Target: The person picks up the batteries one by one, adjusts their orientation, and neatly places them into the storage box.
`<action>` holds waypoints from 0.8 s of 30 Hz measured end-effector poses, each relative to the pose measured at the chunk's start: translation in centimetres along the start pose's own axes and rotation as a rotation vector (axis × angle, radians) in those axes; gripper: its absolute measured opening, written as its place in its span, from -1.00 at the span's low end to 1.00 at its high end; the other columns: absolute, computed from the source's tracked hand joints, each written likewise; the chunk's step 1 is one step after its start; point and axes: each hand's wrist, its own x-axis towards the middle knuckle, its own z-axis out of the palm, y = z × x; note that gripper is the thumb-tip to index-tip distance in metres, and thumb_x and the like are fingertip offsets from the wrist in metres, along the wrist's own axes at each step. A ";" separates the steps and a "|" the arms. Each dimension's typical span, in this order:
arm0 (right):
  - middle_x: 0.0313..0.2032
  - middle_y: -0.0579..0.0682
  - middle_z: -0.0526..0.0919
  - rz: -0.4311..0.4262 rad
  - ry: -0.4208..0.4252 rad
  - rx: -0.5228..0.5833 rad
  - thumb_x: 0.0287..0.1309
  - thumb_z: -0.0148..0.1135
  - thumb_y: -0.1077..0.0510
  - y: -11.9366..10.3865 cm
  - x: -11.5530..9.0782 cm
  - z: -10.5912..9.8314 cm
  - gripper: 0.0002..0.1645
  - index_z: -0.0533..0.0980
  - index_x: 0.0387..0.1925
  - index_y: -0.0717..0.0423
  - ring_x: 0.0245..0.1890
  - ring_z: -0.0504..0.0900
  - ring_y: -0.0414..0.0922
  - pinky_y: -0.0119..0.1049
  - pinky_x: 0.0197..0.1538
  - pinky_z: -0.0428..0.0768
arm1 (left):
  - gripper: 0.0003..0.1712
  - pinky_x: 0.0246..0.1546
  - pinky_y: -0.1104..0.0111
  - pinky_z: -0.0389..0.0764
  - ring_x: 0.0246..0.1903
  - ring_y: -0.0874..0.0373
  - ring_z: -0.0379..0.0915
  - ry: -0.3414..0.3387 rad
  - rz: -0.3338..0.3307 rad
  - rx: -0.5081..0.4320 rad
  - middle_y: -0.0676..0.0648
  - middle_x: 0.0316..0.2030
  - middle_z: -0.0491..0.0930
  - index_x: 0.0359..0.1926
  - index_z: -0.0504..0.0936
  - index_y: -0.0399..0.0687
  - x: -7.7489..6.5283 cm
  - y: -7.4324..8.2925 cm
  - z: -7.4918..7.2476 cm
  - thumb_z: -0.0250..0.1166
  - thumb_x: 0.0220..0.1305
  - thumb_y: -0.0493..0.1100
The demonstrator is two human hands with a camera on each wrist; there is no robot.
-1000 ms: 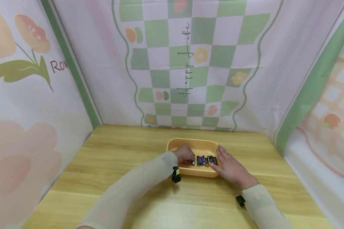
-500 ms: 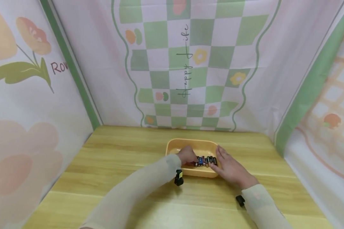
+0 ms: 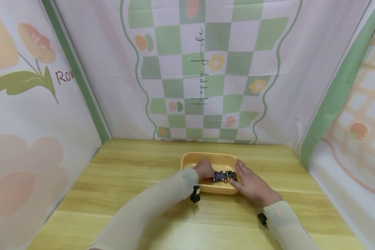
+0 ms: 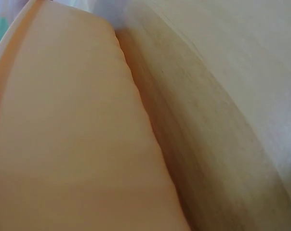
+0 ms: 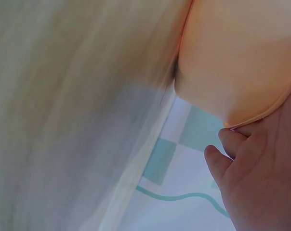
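Observation:
A yellow-orange plastic tray (image 3: 212,189) stands on the table, with several small batteries (image 3: 225,176) lying side by side in a row across its floor. My left hand (image 3: 205,169) reaches into the tray with curled fingers and holds a battery (image 3: 214,180) at the row's left end; its fingertips are mostly hidden. At the tray's right end my right hand (image 3: 253,182) grips the rim, thumb inside and fingers outside. The right wrist view shows this hand (image 5: 266,168) against the tray's rim. Only the tray's outer wall (image 4: 78,120) and the table appear in the left wrist view.
The wood-grain table (image 3: 137,163) extends around the tray on every side. A checked fabric curtain (image 3: 206,86) hangs behind it, with printed side curtains at left and right. Black wrist cameras (image 3: 195,194) sit beneath the cuffs.
My left hand has moved a little to the right inside the tray, bringing its battery up against the row, then stays nearly still. The right hand keeps its place on the rim.

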 end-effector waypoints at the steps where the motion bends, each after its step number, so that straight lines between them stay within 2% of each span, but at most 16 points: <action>1: 0.49 0.23 -0.26 -0.002 -0.001 0.002 0.41 -0.11 -0.30 0.0 0.0 0.0 0.01 -0.11 0.45 0.41 0.46 -0.14 0.20 0.10 0.44 0.01 | -0.67 -0.71 0.43 0.36 -0.78 0.17 0.32 -0.001 -0.005 -0.004 0.00 -0.82 0.43 -0.77 0.53 -0.17 0.0 0.0 0.1 0.35 0.07 -0.35; 4: 0.49 0.24 -0.25 -0.008 -0.001 0.001 0.42 -0.11 -0.28 0.0 0.0 0.0 0.00 -0.11 0.45 0.41 0.46 -0.14 0.20 0.10 0.44 0.01 | -0.64 -0.73 0.42 0.33 -0.78 0.17 0.30 0.004 -0.006 0.009 0.00 -0.82 0.41 -0.79 0.49 -0.14 0.2 -0.2 0.3 0.33 0.07 -0.36; 8: 0.49 0.23 -0.26 -0.011 -0.002 0.003 0.43 -0.10 -0.26 0.0 0.0 0.1 -0.01 -0.13 0.45 0.41 0.46 -0.15 0.19 0.09 0.44 0.00 | -0.61 -0.72 0.43 0.33 -0.77 0.19 0.29 0.020 0.025 0.045 0.02 -0.81 0.39 -0.81 0.44 -0.09 0.3 -0.4 0.6 0.32 0.07 -0.34; 13: 0.49 0.23 -0.24 -0.012 -0.003 0.021 0.42 -0.09 -0.26 0.0 -0.1 0.2 -0.01 -0.12 0.45 0.41 0.46 -0.14 0.20 0.09 0.44 0.01 | -0.61 -0.72 0.40 0.38 -0.80 0.16 0.31 -0.030 0.003 -0.028 -0.02 -0.82 0.42 -0.80 0.49 -0.13 0.0 -0.5 0.5 0.31 0.12 -0.36; 17: 0.49 0.25 -0.22 -0.026 0.013 0.018 0.42 -0.06 -0.23 0.0 -0.1 0.3 -0.02 -0.10 0.44 0.43 0.45 -0.10 0.22 0.10 0.43 0.02 | -0.64 -0.77 0.41 0.37 -0.80 0.15 0.33 -0.042 -0.005 -0.036 -0.04 -0.80 0.46 -0.78 0.47 -0.13 -0.3 -0.4 0.2 0.29 0.08 -0.41; 24: 0.48 0.27 -0.22 -0.028 0.022 0.009 0.43 -0.06 -0.21 0.2 -0.1 0.2 -0.03 -0.11 0.43 0.46 0.44 -0.11 0.24 0.13 0.43 0.02 | -0.54 -0.81 0.43 0.26 -0.82 0.18 0.22 -0.060 0.068 0.010 0.02 -0.86 0.31 -0.86 0.35 -0.08 -0.6 -0.1 0.0 0.31 0.04 -0.42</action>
